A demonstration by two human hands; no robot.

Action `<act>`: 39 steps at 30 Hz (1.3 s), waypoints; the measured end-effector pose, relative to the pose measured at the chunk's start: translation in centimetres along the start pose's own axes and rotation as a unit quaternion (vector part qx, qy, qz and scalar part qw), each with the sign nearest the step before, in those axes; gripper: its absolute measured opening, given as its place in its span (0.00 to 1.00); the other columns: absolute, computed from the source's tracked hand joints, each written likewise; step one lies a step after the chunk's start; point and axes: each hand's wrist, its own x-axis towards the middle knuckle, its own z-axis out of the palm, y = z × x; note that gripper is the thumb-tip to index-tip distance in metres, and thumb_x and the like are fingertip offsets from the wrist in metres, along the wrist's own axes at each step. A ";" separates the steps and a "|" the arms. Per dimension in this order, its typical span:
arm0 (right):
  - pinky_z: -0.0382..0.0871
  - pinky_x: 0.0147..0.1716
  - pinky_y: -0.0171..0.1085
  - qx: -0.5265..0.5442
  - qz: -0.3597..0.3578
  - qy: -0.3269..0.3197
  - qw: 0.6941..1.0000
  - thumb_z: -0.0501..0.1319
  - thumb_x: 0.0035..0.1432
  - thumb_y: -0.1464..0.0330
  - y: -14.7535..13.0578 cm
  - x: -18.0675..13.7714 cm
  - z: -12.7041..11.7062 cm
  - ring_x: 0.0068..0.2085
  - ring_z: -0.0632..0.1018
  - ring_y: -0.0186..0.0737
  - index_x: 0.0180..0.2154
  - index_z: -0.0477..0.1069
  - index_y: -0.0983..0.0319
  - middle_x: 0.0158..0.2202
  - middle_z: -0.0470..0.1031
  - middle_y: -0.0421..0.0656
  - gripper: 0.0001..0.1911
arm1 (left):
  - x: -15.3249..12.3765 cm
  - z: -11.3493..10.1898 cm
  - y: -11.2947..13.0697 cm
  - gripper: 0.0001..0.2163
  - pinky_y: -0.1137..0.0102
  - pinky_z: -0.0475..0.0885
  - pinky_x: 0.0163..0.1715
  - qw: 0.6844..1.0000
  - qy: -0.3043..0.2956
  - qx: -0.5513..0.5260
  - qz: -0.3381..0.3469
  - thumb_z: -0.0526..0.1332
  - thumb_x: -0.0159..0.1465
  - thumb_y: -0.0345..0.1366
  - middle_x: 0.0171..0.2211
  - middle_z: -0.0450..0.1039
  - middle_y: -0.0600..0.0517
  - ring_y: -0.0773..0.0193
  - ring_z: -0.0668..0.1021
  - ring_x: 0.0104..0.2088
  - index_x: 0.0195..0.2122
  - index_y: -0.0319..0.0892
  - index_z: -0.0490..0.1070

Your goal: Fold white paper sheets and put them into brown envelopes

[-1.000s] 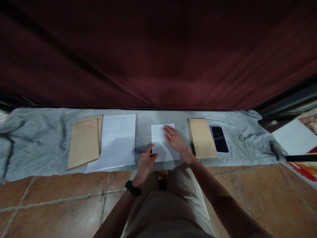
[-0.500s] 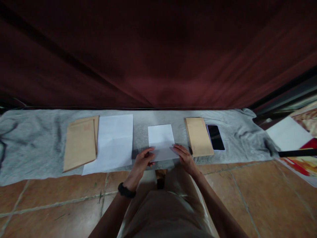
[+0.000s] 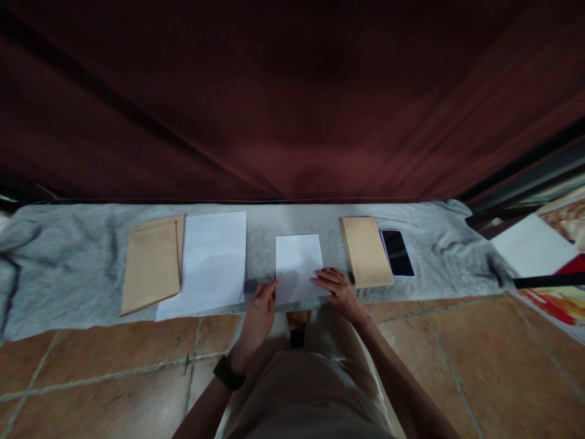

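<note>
A folded white sheet point(image 3: 298, 262) lies on the grey cloth point(image 3: 82, 262) in front of me. My left hand point(image 3: 258, 308) rests at the sheet's near left corner, fingers curled against its edge. Over at the near right corner, my right hand point(image 3: 337, 288) lies with fingers stretched flat on the paper. A black band point(image 3: 227, 373) is on my left wrist.
Left of the sheet lie a larger white paper point(image 3: 210, 262) and brown envelopes point(image 3: 153, 263). Right of it are another brown envelope point(image 3: 365, 251) and a black phone point(image 3: 397, 252). Dark red curtain behind. Tiled floor point(image 3: 91, 366) near me. White paper point(image 3: 530, 247) at far right.
My right hand slid from the sheet's far right part down to its near right corner. My left hand shifted back to the near left corner. The camera moved slightly.
</note>
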 end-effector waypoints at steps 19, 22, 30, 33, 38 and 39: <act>0.75 0.46 0.47 -0.015 0.127 0.108 0.986 0.53 0.72 0.62 0.3 2.1 0.8 0.42 0.80 0.49 0.39 0.77 0.58 0.36 0.80 0.47 0.15 | 3.0 0.7 0.1 0.08 0.65 0.75 0.46 0.995 0.051 0.085 0.010 0.60 0.68 0.38 0.40 0.82 0.47 0.57 0.82 0.42 0.41 0.43 0.78; 0.75 0.44 0.46 -0.029 0.151 0.116 0.981 0.53 0.71 0.62 0.1 3.2 1.1 0.40 0.80 0.50 0.41 0.76 0.58 0.36 0.81 0.46 0.14 | 3.7 1.0 1.0 0.08 0.69 0.73 0.40 0.994 0.071 0.075 -0.035 0.59 0.68 0.38 0.38 0.81 0.49 0.60 0.82 0.37 0.44 0.43 0.76; 0.74 0.37 0.40 -0.058 0.212 0.102 0.970 0.54 0.71 0.62 -0.6 5.5 0.9 0.36 0.83 0.48 0.43 0.76 0.57 0.36 0.82 0.46 0.13 | 5.5 1.1 2.4 0.16 0.70 0.71 0.35 0.990 0.104 0.076 -0.064 0.59 0.69 0.36 0.37 0.81 0.50 0.60 0.82 0.36 0.57 0.43 0.70; 0.72 0.37 0.36 -0.099 0.257 0.064 0.959 0.54 0.72 0.61 -1.3 6.3 0.3 0.37 0.83 0.45 0.44 0.77 0.57 0.36 0.83 0.45 0.14 | 6.2 1.2 2.5 0.17 0.70 0.71 0.35 0.987 0.106 0.099 -0.076 0.60 0.69 0.35 0.37 0.81 0.50 0.59 0.82 0.36 0.59 0.43 0.69; 0.69 0.40 0.32 -0.159 0.334 -0.031 0.929 0.54 0.73 0.60 -2.7 7.9 -0.9 0.41 0.83 0.42 0.47 0.76 0.59 0.40 0.84 0.46 0.15 | 7.1 1.6 2.2 0.15 0.69 0.71 0.37 0.981 0.106 0.138 -0.085 0.59 0.70 0.36 0.40 0.83 0.49 0.58 0.83 0.37 0.57 0.44 0.72; 0.69 0.40 0.33 -0.167 0.339 -0.039 0.925 0.53 0.73 0.60 -2.8 8.2 -1.0 0.42 0.83 0.42 0.47 0.76 0.59 0.40 0.84 0.46 0.15 | 7.3 1.7 2.2 0.14 0.69 0.71 0.38 0.980 0.107 0.146 -0.085 0.59 0.71 0.36 0.41 0.83 0.48 0.58 0.83 0.38 0.56 0.44 0.73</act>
